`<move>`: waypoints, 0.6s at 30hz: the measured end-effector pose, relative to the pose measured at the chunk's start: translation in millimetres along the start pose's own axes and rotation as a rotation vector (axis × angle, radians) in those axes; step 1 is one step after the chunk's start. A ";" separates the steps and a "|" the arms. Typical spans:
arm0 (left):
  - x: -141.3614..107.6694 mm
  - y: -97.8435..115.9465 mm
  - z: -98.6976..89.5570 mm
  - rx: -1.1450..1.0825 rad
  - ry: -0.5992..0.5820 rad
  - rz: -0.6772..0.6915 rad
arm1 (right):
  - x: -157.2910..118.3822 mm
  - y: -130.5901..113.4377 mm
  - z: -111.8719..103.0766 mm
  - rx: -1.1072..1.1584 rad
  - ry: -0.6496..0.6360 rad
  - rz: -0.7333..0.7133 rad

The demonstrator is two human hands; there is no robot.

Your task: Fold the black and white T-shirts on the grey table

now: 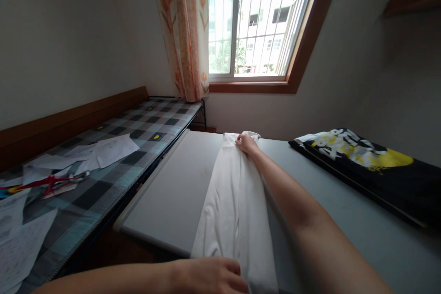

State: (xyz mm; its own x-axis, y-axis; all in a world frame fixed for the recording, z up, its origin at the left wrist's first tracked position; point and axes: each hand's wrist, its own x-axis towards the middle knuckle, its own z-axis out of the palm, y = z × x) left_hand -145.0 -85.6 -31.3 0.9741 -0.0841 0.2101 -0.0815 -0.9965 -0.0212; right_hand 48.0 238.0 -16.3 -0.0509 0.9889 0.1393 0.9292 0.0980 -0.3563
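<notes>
White cloth is lying lengthwise over grey tabletop; right hand is reaching forward, fingers pinching far end; left hand is hovering or resting over nearer part (fingers curling, grip impossible to tell).

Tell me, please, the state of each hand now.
Left hand: fingers curled at the white cloth, near part; whether it grips cannot be told.
Right hand: closed, pinching the white cloth near its far end.

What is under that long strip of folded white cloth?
The long folded white cloth lies on a flat, smooth grey tabletop, which shows along both its sides. Anything directly beneath the cloth is covered, so I cannot see it.
</notes>
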 end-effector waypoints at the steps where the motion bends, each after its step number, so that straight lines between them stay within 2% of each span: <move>1: 3.7 -9.3 -4.7 -0.026 0.036 -0.052 | -3.1 0.1 0.2 -0.015 0.028 -0.019; 3: 11.6 -36.1 -13.8 -0.064 0.106 -0.212 | -11.0 2.8 0.7 -0.063 0.091 -0.056; 5: 19.4 -70.7 -18.2 -0.060 0.127 -0.420 | -20.2 9.0 2.1 -0.121 0.107 -0.076; 8: 27.2 -120.8 -12.2 -0.051 0.073 -0.705 | -33.6 22.0 6.5 -0.187 0.045 -0.079; 10: 28.1 -143.0 -3.3 -0.063 0.004 -0.808 | -39.9 29.6 9.7 -0.207 0.001 -0.068; 12: 25.5 -153.5 4.5 -0.077 -0.047 -0.831 | -43.8 34.3 12.0 -0.209 -0.019 -0.050; 14: 20.5 -154.7 8.7 -0.084 -0.057 -0.819 | -45.9 36.2 12.7 -0.200 -0.007 -0.055; 18: 7.4 -145.0 7.5 -0.072 0.052 -0.867 | -49.3 36.7 10.6 -0.171 0.018 -0.144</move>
State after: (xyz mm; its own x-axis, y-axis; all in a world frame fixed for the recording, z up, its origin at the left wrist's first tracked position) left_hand -124.3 58.3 -34.1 0.6881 0.7058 0.1681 0.6694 -0.7070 0.2282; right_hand 80.8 194.1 -46.0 -0.1824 0.9637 0.1948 0.9614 0.2163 -0.1702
